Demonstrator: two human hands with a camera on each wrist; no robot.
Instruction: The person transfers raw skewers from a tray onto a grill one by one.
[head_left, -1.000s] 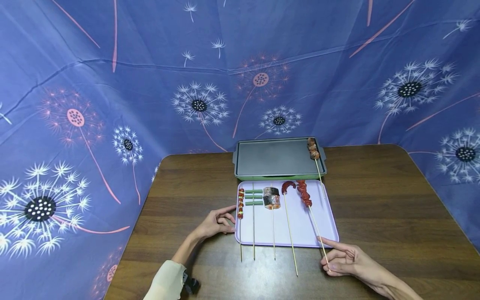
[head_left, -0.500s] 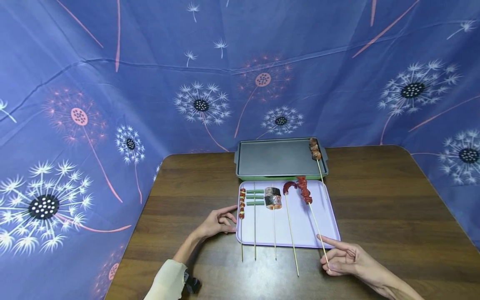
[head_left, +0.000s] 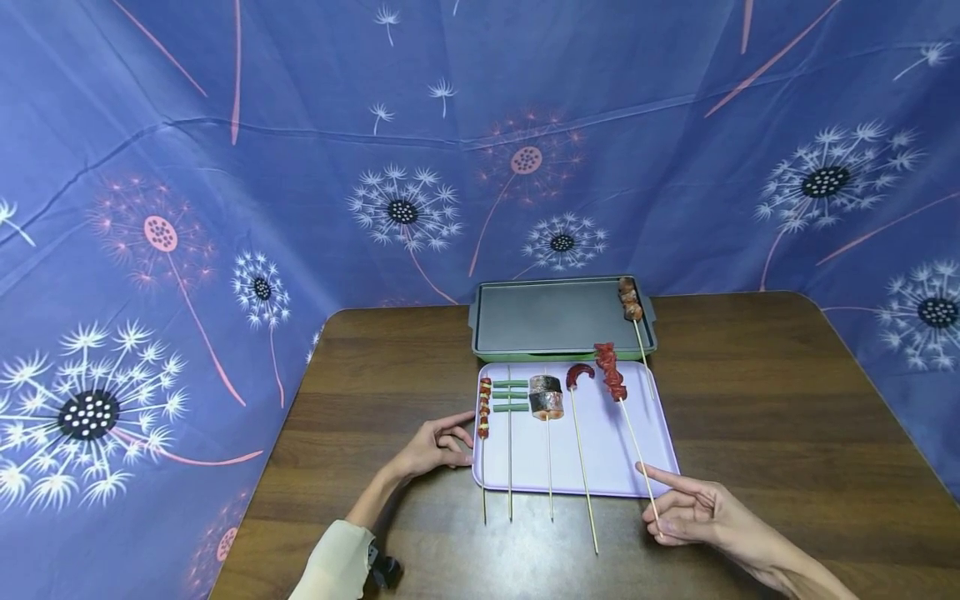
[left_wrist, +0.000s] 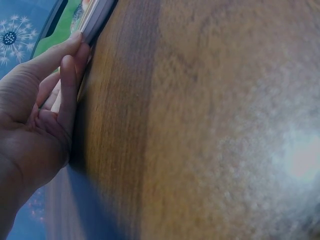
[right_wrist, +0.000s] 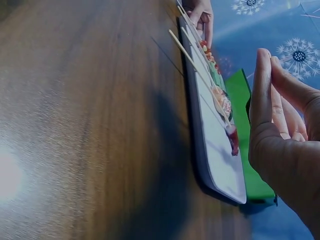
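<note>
My right hand (head_left: pixel 693 515) pinches the lower end of a wooden skewer (head_left: pixel 609 375) threaded with red meat, raised at a slant over the right part of the lilac tray (head_left: pixel 600 450). In the right wrist view that hand's fingers hide the stick. My left hand (head_left: pixel 427 446) rests at the tray's left edge, index finger stretched out and fingertips right at the rim. Lying on the tray are a skewer of small red and yellow pieces (head_left: pixel 484 408), one of green stalks (head_left: pixel 511 395), one of fish chunks (head_left: pixel 546 397) and one with a curled dark-red tentacle (head_left: pixel 580 376).
Behind the tray stands a grey griddle (head_left: pixel 555 317) with a green base (right_wrist: pixel 240 95). A browned meat skewer (head_left: pixel 629 300) lies at its right end, its stick reaching down over the tray. Wooden table (head_left: pixel 787 400) surrounds them, with a blue dandelion-print cloth (head_left: pixel 660 208) behind.
The red meat skewer has risen slightly and shifted a little right with my right hand, its tip moving above the tray's back rim. My left hand stays at the tray edge.
</note>
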